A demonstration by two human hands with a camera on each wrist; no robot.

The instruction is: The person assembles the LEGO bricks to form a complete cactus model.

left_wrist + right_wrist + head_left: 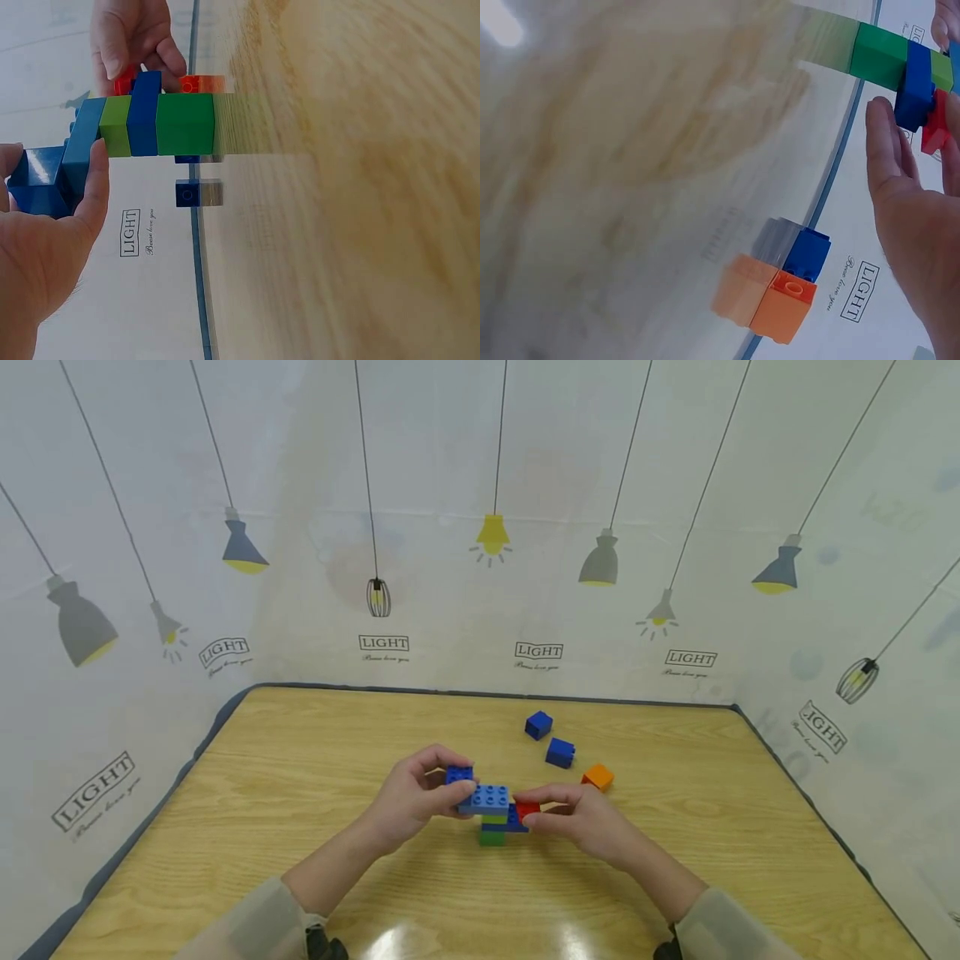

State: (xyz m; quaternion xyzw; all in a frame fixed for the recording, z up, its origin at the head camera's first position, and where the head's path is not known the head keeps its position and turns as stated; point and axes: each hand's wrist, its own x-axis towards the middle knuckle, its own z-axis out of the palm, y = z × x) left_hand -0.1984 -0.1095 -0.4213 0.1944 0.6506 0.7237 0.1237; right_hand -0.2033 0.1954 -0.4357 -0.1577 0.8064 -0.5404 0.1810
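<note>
A small tower of toy building bricks stands on the table between the hands. At its base is a green brick (pixel 185 124); above come a long dark blue brick (pixel 143 114), a lime brick (pixel 115 127) and a light blue brick (pixel 491 797). My left hand (pixel 407 799) pinches a small dark blue brick (pixel 459 773) at the light blue brick's left end, fingers also against the light blue one. On the right, my right hand (pixel 583 820) pinches a red brick (pixel 528 811) over the long blue brick's overhanging end. The right fingers partly hide the red brick.
Beyond the right hand lie two loose blue bricks (pixel 538 725) and an orange brick (pixel 597 777). The wooden table (pixel 315 735) ends at a dark edge, with a lamp-printed curtain (pixel 450 668) around its back and sides.
</note>
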